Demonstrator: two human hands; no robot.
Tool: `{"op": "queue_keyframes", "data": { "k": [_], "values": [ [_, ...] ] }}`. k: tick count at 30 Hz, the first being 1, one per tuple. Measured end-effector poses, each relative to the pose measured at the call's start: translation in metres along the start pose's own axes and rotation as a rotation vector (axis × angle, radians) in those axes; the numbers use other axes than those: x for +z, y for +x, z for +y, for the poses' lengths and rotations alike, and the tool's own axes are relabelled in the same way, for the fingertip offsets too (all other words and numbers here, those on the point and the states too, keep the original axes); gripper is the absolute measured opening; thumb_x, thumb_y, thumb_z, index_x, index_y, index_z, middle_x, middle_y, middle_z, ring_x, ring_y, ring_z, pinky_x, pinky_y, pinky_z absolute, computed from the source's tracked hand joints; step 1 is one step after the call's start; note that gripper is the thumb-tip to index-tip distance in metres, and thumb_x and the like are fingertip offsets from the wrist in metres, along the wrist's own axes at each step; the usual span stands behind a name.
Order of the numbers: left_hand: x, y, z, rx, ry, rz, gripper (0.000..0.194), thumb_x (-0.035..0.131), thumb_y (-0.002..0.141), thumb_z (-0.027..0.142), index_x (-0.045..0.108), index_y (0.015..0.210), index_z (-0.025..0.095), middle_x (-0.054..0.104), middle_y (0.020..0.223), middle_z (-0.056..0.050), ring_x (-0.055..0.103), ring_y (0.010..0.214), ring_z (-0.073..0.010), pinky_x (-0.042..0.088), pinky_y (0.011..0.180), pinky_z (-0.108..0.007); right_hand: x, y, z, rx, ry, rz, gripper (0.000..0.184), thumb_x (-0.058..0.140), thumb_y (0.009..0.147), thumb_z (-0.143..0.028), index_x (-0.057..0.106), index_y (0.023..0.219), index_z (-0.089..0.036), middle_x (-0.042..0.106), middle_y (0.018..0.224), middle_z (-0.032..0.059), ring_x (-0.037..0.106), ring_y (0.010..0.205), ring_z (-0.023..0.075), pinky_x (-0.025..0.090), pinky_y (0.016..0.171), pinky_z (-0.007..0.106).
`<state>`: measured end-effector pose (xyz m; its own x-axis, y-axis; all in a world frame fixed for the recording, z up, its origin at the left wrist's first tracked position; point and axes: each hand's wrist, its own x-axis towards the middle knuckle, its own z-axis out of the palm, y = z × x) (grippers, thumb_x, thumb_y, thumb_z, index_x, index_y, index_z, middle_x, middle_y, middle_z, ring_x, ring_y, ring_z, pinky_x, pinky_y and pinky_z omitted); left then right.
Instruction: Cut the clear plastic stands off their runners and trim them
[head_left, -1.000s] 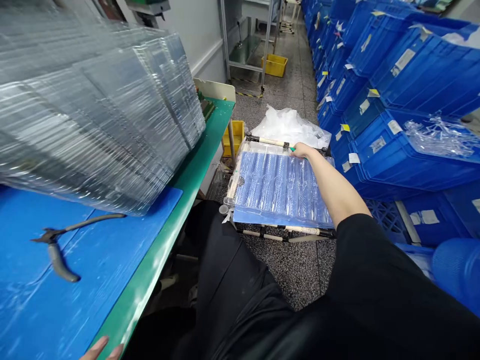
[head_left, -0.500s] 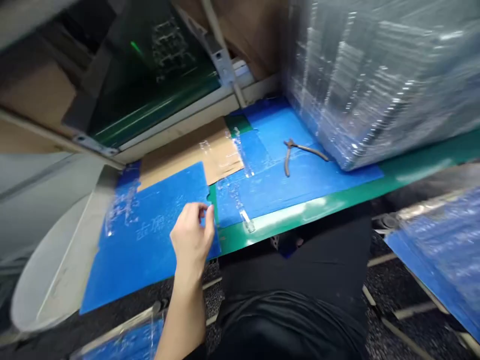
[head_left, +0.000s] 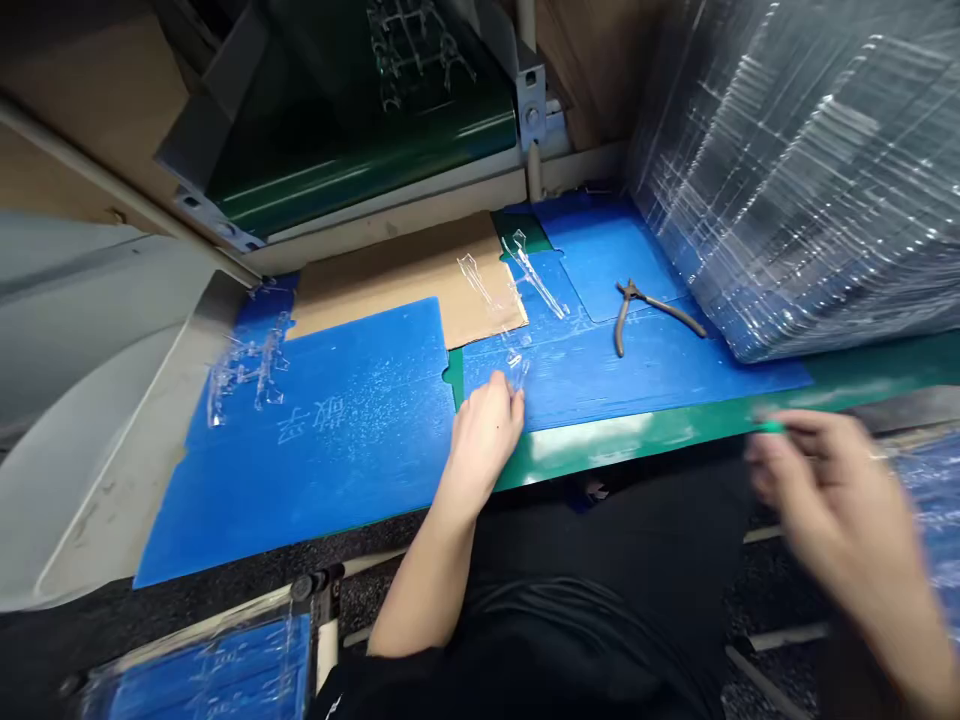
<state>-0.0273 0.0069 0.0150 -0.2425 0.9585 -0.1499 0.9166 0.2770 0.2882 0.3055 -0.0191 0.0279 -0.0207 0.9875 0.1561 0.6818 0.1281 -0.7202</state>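
Note:
My left hand rests at the front edge of the green bench, fingers pinched on a small clear plastic piece lying on the blue mat. My right hand is blurred by motion at the right, in front of the bench, with a small green object at its fingertips. More clear plastic pieces lie on the cardboard sheet and blue mat behind my left hand. Cutting pliers lie on the mat to the right.
A tall stack of clear plastic trays fills the right of the bench. A dark green conveyor runs along the back. Clear plastic scraps lie at the mat's left. A tray on a rack sits low at the left.
The view swung from the aisle of blue crates to the bench. My left hand moved right onto the clear piece. My right hand came into view from the right.

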Motion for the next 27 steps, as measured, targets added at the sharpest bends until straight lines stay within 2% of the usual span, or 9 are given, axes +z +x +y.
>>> {"op": "queue_keyframes", "data": {
  "k": [3, 5, 8, 11, 14, 17, 21, 23, 27],
  "values": [
    [0.005, -0.032, -0.019, 0.199, -0.374, 0.051, 0.010, 0.047, 0.112, 0.029, 0.051, 0.106, 0.023, 0.075, 0.105, -0.009, 0.075, 0.097, -0.0247, 0.055, 0.087, -0.037, 0.048, 0.001, -0.037, -0.121, 0.144, -0.233, 0.025, 0.054, 0.114, -0.043, 0.063, 0.124, -0.023, 0.073, 0.093, 0.0064, 0.070, 0.073, 0.0204, 0.055, 0.070, 0.034],
    [0.006, -0.049, -0.032, 0.274, -0.638, 0.036, 0.006, 0.045, 0.114, 0.028, 0.048, 0.117, 0.024, 0.075, 0.102, -0.005, 0.074, 0.094, -0.0199, 0.055, 0.086, -0.034, 0.068, 0.007, -0.058, -0.213, 0.172, -0.318, 0.020, 0.051, 0.115, -0.038, 0.062, 0.122, -0.023, 0.071, 0.088, 0.0025, 0.066, 0.070, 0.0178, 0.052, 0.069, 0.032],
    [0.007, -0.063, -0.046, 0.357, -0.807, 0.032, 0.031, 0.050, 0.113, 0.025, 0.042, 0.143, 0.026, 0.072, 0.098, 0.000, 0.072, 0.091, -0.0156, 0.055, 0.088, -0.031, 0.076, 0.015, -0.079, -0.305, 0.176, -0.378, 0.013, 0.053, 0.115, -0.030, 0.062, 0.120, -0.023, 0.070, 0.092, 0.0010, 0.066, 0.075, 0.0164, 0.049, 0.071, 0.029],
    [0.007, -0.066, -0.054, 0.429, -0.844, 0.060, 0.037, 0.060, 0.110, 0.024, 0.051, 0.146, 0.026, 0.069, 0.098, 0.000, 0.069, 0.090, -0.0139, 0.054, 0.087, -0.029, 0.072, 0.020, -0.088, -0.362, 0.168, -0.425, 0.008, 0.054, 0.114, -0.026, 0.061, 0.118, -0.023, 0.071, 0.095, 0.0006, 0.067, 0.080, 0.0156, 0.049, 0.074, 0.026],
    [0.009, -0.065, -0.056, 0.474, -0.880, 0.091, 0.023, 0.070, 0.106, 0.027, 0.064, 0.128, 0.026, 0.067, 0.093, 0.001, 0.067, 0.085, -0.0128, 0.052, 0.079, -0.025, 0.069, 0.021, -0.093, -0.381, 0.154, -0.431, 0.007, 0.054, 0.114, -0.023, 0.061, 0.117, -0.022, 0.070, 0.093, -0.0001, 0.067, 0.079, 0.0150, 0.048, 0.072, 0.025],
    [0.012, -0.067, -0.055, 0.448, -0.953, 0.111, 0.010, 0.067, 0.108, 0.023, 0.061, 0.116, 0.025, 0.071, 0.097, 0.001, 0.070, 0.082, -0.0113, 0.055, 0.078, -0.024, 0.067, 0.020, -0.096, -0.395, 0.132, -0.425, 0.009, 0.054, 0.114, -0.022, 0.061, 0.120, -0.022, 0.071, 0.096, 0.0009, 0.069, 0.081, 0.0155, 0.048, 0.071, 0.025],
    [0.011, -0.068, -0.055, 0.409, -0.874, 0.245, 0.023, 0.060, 0.110, 0.020, 0.056, 0.132, 0.025, 0.072, 0.095, 0.001, 0.067, 0.074, -0.0105, 0.054, 0.072, -0.023, 0.064, 0.017, -0.098, -0.420, 0.118, -0.459, 0.011, 0.054, 0.115, -0.022, 0.061, 0.122, -0.022, 0.072, 0.102, 0.0022, 0.071, 0.088, 0.0161, 0.050, 0.075, 0.026],
    [0.008, -0.066, -0.055, 0.532, -0.735, 0.318, 0.026, 0.060, 0.110, 0.022, 0.058, 0.136, 0.023, 0.072, 0.092, -0.001, 0.066, 0.075, -0.0127, 0.052, 0.072, -0.026, 0.063, 0.016, -0.099, -0.435, 0.119, -0.482, 0.012, 0.054, 0.115, -0.021, 0.062, 0.123, -0.021, 0.072, 0.104, 0.0027, 0.071, 0.091, 0.0161, 0.050, 0.078, 0.026],
    [0.004, -0.061, -0.055, 0.805, -0.576, 0.408, 0.013, 0.054, 0.113, 0.026, 0.065, 0.114, 0.019, 0.070, 0.083, -0.003, 0.061, 0.071, -0.0153, 0.048, 0.071, -0.031, 0.061, 0.013, -0.100, -0.502, 0.134, -0.493, 0.017, 0.058, 0.113, -0.018, 0.063, 0.130, -0.019, 0.074, 0.112, 0.0049, 0.072, 0.098, 0.0174, 0.050, 0.084, 0.028]
  ]
}}
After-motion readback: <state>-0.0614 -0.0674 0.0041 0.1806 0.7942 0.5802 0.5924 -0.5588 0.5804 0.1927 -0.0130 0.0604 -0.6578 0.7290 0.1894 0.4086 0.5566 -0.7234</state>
